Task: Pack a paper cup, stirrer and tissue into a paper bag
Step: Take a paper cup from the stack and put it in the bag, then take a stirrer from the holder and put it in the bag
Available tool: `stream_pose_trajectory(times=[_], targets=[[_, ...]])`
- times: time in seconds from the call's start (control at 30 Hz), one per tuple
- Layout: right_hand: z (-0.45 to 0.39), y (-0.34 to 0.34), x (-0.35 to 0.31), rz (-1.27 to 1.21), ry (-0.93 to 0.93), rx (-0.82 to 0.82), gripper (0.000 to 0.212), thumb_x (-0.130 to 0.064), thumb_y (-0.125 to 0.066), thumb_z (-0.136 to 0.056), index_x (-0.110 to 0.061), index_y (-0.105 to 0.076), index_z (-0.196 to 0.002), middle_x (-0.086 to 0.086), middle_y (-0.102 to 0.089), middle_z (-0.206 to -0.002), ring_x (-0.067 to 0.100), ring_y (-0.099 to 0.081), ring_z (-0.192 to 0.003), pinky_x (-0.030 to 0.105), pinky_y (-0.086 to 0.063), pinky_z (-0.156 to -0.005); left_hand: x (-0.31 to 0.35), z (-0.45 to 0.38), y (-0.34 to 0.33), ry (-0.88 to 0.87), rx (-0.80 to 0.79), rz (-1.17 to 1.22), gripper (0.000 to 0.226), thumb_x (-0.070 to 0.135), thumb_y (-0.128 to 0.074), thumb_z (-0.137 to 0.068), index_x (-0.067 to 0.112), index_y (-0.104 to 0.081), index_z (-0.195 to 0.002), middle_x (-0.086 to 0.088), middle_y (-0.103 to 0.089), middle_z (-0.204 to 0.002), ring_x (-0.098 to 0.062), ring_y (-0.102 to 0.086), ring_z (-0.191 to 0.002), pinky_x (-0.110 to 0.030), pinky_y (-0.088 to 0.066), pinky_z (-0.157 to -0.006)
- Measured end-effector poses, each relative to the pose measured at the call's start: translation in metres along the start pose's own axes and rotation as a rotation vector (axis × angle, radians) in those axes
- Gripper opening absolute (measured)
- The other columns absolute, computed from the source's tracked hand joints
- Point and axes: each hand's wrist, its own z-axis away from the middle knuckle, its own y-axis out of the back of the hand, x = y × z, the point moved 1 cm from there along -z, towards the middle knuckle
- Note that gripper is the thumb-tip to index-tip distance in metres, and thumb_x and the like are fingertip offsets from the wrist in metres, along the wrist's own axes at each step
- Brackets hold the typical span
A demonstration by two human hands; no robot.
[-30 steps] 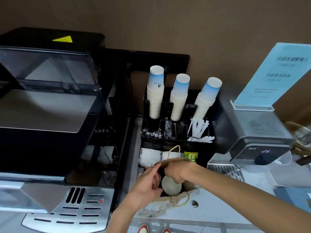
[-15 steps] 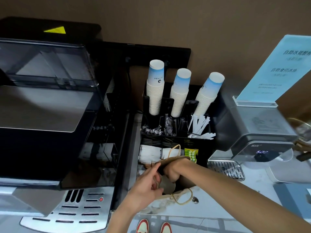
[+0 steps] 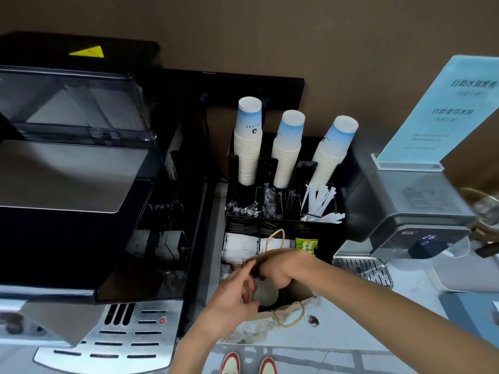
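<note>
Left hand (image 3: 232, 299): my grip is curled on the near-left rim of the paper bag (image 3: 298, 291), fingers pinching the edge and holding the mouth apart.
Right hand (image 3: 280, 268): reaching down into the bag mouth from the right, fingers curled round the rim of the paper cup (image 3: 265, 294); I am grasping it.
Paper cup: inside the open bag, mouth facing up toward me, pale interior visible, between my two hands.
Paper bag: brown, standing on the desk (image 3: 359, 327) just in front of the black organiser (image 3: 324, 233); one cord handle stands up at the far side, the other lies over the near edge onto the desk.
Stirrers (image 3: 320, 203): white wrapped sticks in the organiser's right compartment, well apart from the bag.
Tissue (image 3: 241, 245): white folded stock in the organiser's front-left compartment, just behind the bag.
Cup stacks (image 3: 286, 152): three inverted stacks along the organiser's back row.
Surroundings: coffee machine (image 3: 81, 184) at left; silver appliance (image 3: 413, 211) with lit display at right, carrying a blue sign (image 3: 442, 112).
Below the desk edge: tips of two shoes (image 3: 248, 363) on a tiled floor.
</note>
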Motion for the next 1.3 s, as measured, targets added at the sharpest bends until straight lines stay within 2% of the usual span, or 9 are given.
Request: stream_pose_trajectory(times=[0.13,0.23,0.33,0.43,0.67,0.77,0.97,1.13,1.3], targets=[[0.037,0.010,0.009,-0.186,0.074,0.136,0.028,-0.012,-0.052,-0.094,-0.012,-0.058,-0.121,0.010,-0.063,-0.117,0.032,-0.061,-0.104,0.044,-0.054,-0.086,0.003,0.000,0.002,0.004,-0.007,-0.009,0.086,0.002,-0.070,-0.080,0.028,-0.028,-0.150,0.006,-0.050,-0.096,-0.005,-0.049,-0.072,-0.009,-0.044,-0.067],[0.066,0.012,0.022,-0.383,0.092,0.250,0.038,-0.026,-0.058,-0.096,-0.018,-0.053,-0.133,0.005,-0.063,-0.127,0.027,-0.063,-0.110,0.045,-0.054,-0.094,0.004,0.000,0.004,0.009,-0.010,-0.030,0.085,0.005,-0.071,-0.079,0.029,-0.029,-0.150,0.008,-0.050,-0.095,-0.005,-0.049,-0.072,-0.010,-0.045,-0.068],[0.093,0.009,0.038,-0.561,0.138,0.367,0.039,-0.028,-0.062,-0.096,-0.018,-0.056,-0.133,-0.002,-0.066,-0.127,0.015,-0.064,-0.111,0.036,-0.053,-0.098,0.004,0.000,0.004,0.001,-0.011,-0.044,0.085,0.007,-0.072,-0.079,0.030,-0.030,-0.149,0.010,-0.051,-0.094,-0.004,-0.048,-0.071,-0.011,-0.044,-0.068],[0.115,0.003,0.056,-0.757,0.153,0.492,0.028,-0.025,-0.066,-0.093,-0.023,-0.064,-0.121,-0.008,-0.072,-0.112,0.001,-0.068,-0.099,0.023,-0.056,-0.090,0.005,0.000,0.004,-0.003,-0.011,-0.039,0.085,0.008,-0.073,-0.079,0.032,-0.031,-0.148,0.010,-0.050,-0.095,-0.003,-0.047,-0.070,-0.010,-0.044,-0.069],[0.127,-0.002,0.105,-1.020,-0.011,0.939,0.010,-0.021,-0.075,-0.087,-0.030,-0.075,-0.091,-0.011,-0.075,-0.077,-0.002,-0.070,-0.069,0.006,-0.050,-0.067,0.007,0.001,0.004,0.003,-0.015,-0.023,0.085,0.006,-0.073,-0.080,0.032,-0.030,-0.149,0.009,-0.051,-0.097,-0.002,-0.048,-0.071,-0.009,-0.044,-0.067],[0.107,-0.003,0.121,-0.968,-0.157,1.078,0.015,-0.018,-0.080,-0.082,-0.019,-0.078,-0.097,-0.009,-0.072,-0.077,-0.008,-0.065,-0.064,-0.002,-0.044,-0.061,0.008,0.002,0.005,0.000,-0.020,-0.024,0.085,0.007,-0.073,-0.080,0.032,-0.029,-0.149,0.010,-0.051,-0.098,0.000,-0.049,-0.070,-0.008,-0.044,-0.068],[0.068,-0.006,0.147,-0.674,-0.275,0.835,0.059,-0.025,-0.090,-0.069,-0.018,-0.067,-0.122,0.002,-0.057,-0.100,0.020,-0.059,-0.084,0.023,-0.043,-0.076,0.007,0.002,0.007,0.007,-0.013,-0.018,0.084,0.008,-0.072,-0.080,0.033,-0.029,-0.149,0.010,-0.052,-0.097,0.004,-0.051,-0.068,-0.008,-0.044,-0.067],[0.052,-0.016,0.150,-0.717,-0.301,0.873,0.040,-0.015,-0.085,-0.076,-0.014,-0.071,-0.113,0.005,-0.059,-0.094,0.020,-0.058,-0.082,0.027,-0.049,-0.079,0.006,0.001,0.006,0.002,-0.006,-0.037,0.083,0.012,-0.073,-0.081,0.037,-0.030,-0.148,0.011,-0.055,-0.097,0.006,-0.054,-0.072,-0.004,-0.044,-0.070],[0.056,-0.020,0.150,-0.773,-0.307,1.060,0.011,-0.009,-0.073,-0.086,-0.012,-0.076,-0.096,0.008,-0.073,-0.085,0.019,-0.065,-0.074,0.022,-0.047,-0.072,0.003,0.000,0.006,0.011,0.001,-0.022,0.083,0.013,-0.073,-0.080,0.038,-0.031,-0.147,0.011,-0.055,-0.096,0.005,-0.054,-0.074,-0.004,-0.044,-0.070]])
